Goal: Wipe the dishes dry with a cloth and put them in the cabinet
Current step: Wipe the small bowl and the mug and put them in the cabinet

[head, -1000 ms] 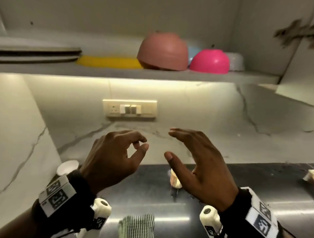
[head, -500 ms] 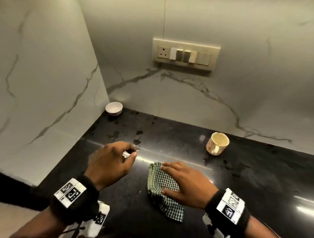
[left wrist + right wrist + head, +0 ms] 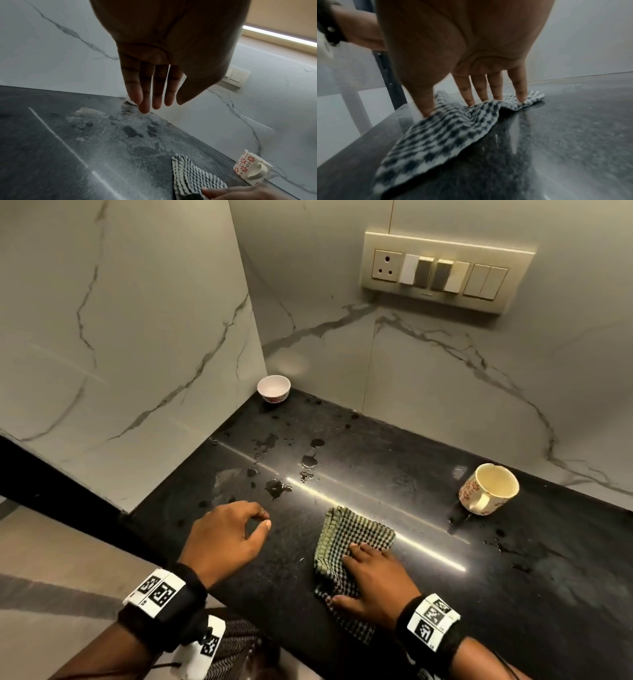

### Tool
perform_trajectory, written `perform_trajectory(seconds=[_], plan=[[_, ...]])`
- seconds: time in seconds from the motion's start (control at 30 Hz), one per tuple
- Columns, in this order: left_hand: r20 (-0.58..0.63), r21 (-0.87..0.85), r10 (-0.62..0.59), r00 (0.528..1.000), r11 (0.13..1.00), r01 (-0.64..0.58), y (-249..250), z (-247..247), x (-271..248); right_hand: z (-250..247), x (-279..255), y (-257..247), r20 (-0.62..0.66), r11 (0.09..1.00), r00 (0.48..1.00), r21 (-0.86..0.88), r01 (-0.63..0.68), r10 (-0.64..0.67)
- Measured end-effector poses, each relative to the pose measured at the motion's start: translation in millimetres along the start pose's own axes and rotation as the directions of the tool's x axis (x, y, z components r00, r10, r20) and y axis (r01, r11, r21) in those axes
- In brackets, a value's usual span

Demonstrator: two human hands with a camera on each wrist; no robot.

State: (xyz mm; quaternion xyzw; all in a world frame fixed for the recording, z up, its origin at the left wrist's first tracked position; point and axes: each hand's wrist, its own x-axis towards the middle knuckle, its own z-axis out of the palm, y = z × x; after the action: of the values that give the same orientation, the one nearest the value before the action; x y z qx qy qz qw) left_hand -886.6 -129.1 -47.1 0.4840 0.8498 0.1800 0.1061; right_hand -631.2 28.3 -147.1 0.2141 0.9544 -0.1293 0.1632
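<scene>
Right hand [image 3: 373, 580]: fingers [image 3: 521, 93] straight, slightly spread, pressed flat on the cloth [image 3: 356, 537]; thumb down on its near corner. No pinch, nothing lifted.

Left hand [image 3: 226, 537]: above the countertop [image 3: 428, 604], left of the cloth and apart from it, fingers loosely bent, thumb and forefinger apart, holding nothing.

Cloth: green-and-dark check, folded, lying at the near edge of the black counter, near end slightly over the edge. Judged soft, light and limp, with a ripple already raised beside the fingers. Best gathered by closing fingers and thumb over the folded middle, not by one corner, or the fold may fall open.

Water drops [image 3: 310, 462] on the stone, far of the left hand.

Cup [image 3: 488, 489]: cream with red flowers, far right by the wall, mouth up, handle toward the near side. Judged rigid, breakable, probably wet and slick; take by the handle or wrap the body.

Small white bowl [image 3: 274, 389]: far left corner where the walls meet. Light; take by the rim.

Cabinet not in view.
</scene>
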Motion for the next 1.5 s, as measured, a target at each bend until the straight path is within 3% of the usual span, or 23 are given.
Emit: perform_trajectory(seconds=[0.13,0.3,0.5,0.63,0.7,0.9,1.1,1.3,1.5], plan=[[0.019,0.022,-0.015,1.0,1.0,0.015,-0.6,-1.1,5.5,-4.9,3.4,1.9,-0.093,1.0,0.995,-0.018,0.025,-0.026],[-0.001,0.031,-0.01,1.0,0.999,0.01,-11.0,-7.9,31.0,-43.0,9.9,13.3,-0.233,0.94,0.959,0.333,-0.08,0.164],[0.019,0.062,0.024,1.0,0.998,-0.025,-32.0,-13.0,98.7,-103.9,30.0,16.4,-0.288,0.619,0.875,0.785,-0.017,0.389],[0.074,0.019,0.033,0.997,0.999,-0.034,-56.7,-12.0,161.0,-140.1,42.7,3.0,-0.227,0.296,0.861,0.95,0.095,0.454],[0.101,0.016,0.062,0.993,0.998,-0.064,-69.6,-8.1,195.4,-154.6,50.5,-3.3,-0.217,0.219,0.863,0.967,0.127,0.457],[0.172,0.167,0.102,0.98,0.977,-0.131,-98.1,8.2,296.2,-178.7,74.2,-15.1,-0.253,0.23,0.833,0.961,0.156,0.492],[0.24,0.329,0.111,0.964,0.925,-0.189,-107.8,25.8,370.8,-187.2,87.0,-16.0,-0.262,0.301,0.814,0.947,0.113,0.519],[0.315,0.376,0.092,0.945,0.902,-0.213,-113.6,46.0,404.5,-189.8,93.1,-13.3,-0.247,0.338,0.804,0.939,0.061,0.541],[0.213,0.262,0.116,0.97,0.95,-0.171,-120.1,53.9,416.4,-189.4,94.0,-2.2,-0.243,0.351,0.778,0.936,0.031,0.579]])
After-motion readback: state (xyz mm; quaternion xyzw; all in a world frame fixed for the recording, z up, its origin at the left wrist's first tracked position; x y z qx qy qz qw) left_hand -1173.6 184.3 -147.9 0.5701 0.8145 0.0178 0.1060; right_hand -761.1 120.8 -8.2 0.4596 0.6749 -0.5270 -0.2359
